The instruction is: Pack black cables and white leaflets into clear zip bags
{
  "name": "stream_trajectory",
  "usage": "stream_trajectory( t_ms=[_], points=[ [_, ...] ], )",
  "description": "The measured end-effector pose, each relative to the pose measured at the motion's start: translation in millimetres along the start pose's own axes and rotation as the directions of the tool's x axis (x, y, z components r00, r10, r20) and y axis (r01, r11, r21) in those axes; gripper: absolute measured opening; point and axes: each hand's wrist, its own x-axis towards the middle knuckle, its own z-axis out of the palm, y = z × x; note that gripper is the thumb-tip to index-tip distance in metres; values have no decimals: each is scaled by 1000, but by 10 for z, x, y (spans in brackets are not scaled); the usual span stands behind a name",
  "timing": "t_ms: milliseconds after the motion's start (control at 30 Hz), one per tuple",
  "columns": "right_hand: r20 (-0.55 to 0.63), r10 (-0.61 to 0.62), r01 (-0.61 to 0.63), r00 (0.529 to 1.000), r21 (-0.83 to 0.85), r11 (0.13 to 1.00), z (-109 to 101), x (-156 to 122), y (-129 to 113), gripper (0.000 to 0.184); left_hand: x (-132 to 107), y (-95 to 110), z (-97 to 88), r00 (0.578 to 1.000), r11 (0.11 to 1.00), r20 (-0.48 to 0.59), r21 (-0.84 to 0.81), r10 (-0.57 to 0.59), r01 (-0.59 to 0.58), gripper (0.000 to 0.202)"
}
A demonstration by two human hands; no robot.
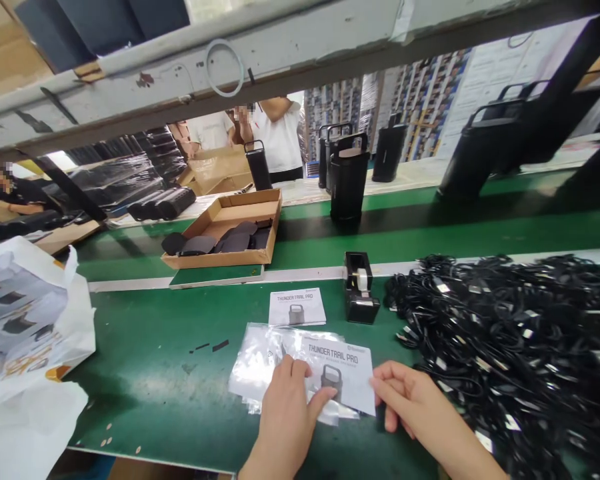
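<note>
A printed booklet (347, 373) marked "THUNDER TRAIL PRO" lies over a small stack of clear plastic bags (253, 363), its left part at a bag. My right hand (410, 397) pinches the booklet's right edge between thumb and fingers. My left hand (290, 403) is over the bags, fingers curled on the plastic and the thumb against the booklet's lower part. Whether the booklet's left end sits inside the bag or on top of it is hard to make out. Just beyond, more booklets (297, 307) lie in a neat pile.
A tape dispenser (360, 290) stands behind the booklet. A heap of black cables (505, 347) spreads at right. A cardboard tray (230, 230) holds dark pads. Black speakers (350, 180) stand on the green belt. A white bag (30, 320) is at left; a beam crosses above. People are behind.
</note>
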Motion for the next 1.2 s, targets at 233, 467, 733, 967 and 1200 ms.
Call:
stream_trajectory(
  t_ms=[233, 467, 733, 967, 1200],
  points=[
    [26, -24, 25, 999, -51, 998, 10, 15, 99, 33, 80, 21, 1, 998, 962, -50, 272, 25, -11, 16],
    [79, -126, 135, 989, -120, 984, 340, 88, -75, 22, -16, 78, -82, 980, 974, -89, -125, 179, -189, 18],
    [-98, -347, 245, 933, -534, 809, 256, 120, -410, 15, 44, 30, -24, 978, 929, -60, -308, 197, -206, 20],
    [-413, -663, -166, 625, -900, 404, -1143, 55, -260, 47, 80, -57, 181, 977, 945, -111, -257, 179, -203, 19],
    [-42, -727, 218, 685, -941, 260, -780, 202, -226, 29, 61, -1, 169, 976, 935, -84, -284, 199, -215, 19]
  ],
)
